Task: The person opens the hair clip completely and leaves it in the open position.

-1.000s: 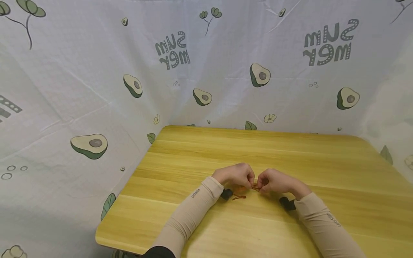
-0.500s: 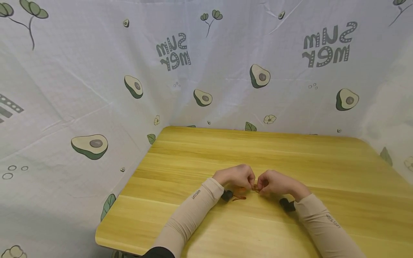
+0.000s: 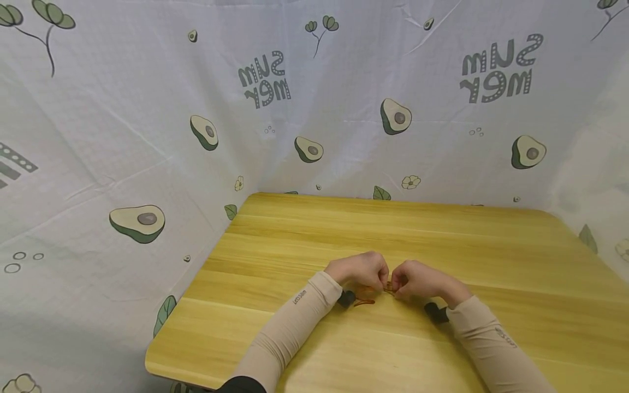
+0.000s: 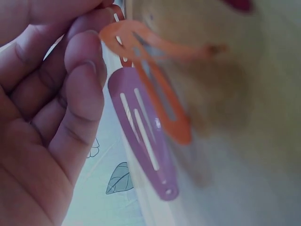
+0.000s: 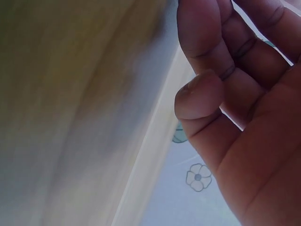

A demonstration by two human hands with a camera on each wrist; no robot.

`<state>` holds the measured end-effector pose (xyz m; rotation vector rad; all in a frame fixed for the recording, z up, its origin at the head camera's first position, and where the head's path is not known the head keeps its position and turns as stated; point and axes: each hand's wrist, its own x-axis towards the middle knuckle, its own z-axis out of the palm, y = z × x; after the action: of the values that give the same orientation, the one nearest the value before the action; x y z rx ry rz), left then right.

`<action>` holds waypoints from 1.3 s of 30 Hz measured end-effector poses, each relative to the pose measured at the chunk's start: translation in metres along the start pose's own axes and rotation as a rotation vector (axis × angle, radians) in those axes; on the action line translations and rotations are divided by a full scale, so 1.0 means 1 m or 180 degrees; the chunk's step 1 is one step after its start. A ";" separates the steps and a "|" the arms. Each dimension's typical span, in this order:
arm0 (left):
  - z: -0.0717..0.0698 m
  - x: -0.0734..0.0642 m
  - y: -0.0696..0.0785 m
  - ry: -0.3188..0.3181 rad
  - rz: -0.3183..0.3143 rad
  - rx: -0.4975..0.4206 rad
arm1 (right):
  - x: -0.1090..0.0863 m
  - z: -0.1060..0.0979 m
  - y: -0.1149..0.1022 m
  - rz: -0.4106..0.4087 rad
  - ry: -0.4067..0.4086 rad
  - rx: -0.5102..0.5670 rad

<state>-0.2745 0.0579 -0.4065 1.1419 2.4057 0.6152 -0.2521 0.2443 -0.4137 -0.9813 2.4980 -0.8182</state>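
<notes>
Between my hands in the head view is a small orange-brown hair clip (image 3: 389, 286). My left hand (image 3: 362, 269) pinches its left side, fingers bent downward. From the right, my right hand (image 3: 421, 278) pinches the other side with thumb and forefinger. In the left wrist view, an orange snap clip (image 4: 162, 89), its two arms spread apart, lies over a purple snap clip (image 4: 136, 129), close to my left fingers (image 4: 84, 89). Part of a red-orange clip shows behind them. The right wrist view shows my curled right fingers (image 5: 202, 94); their tips run out of frame.
The hands work low over a wooden table (image 3: 304, 229). A white curtain (image 3: 344, 82) printed with avocados hangs behind and to the left. Black wrist cameras (image 3: 346, 298) sit beneath both wrists. A dark red thing (image 4: 239, 4) is cut off at the left wrist view's top.
Both hands keep their hold on the hair clip between them, with barely any movement. The view has shifted very slightly.
</notes>
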 end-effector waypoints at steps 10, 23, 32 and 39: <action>0.000 0.000 0.003 0.0000 -0.0006 0.0114 | 0.001 0.001 0.001 -0.0009 -0.0008 0.0012; 0.002 0.003 -0.001 0.0007 -0.0019 0.0194 | 0.000 0.001 0.002 -0.0005 0.0020 -0.0029; 0.001 0.000 0.000 0.0037 -0.0070 0.0034 | -0.001 0.000 0.003 -0.0034 0.0059 -0.0078; 0.000 0.001 -0.001 0.0021 -0.0060 0.0125 | -0.002 0.000 0.002 0.0004 0.0023 -0.0030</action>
<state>-0.2756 0.0582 -0.4067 1.1335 2.4413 0.5687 -0.2519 0.2470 -0.4143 -0.9817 2.5106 -0.8115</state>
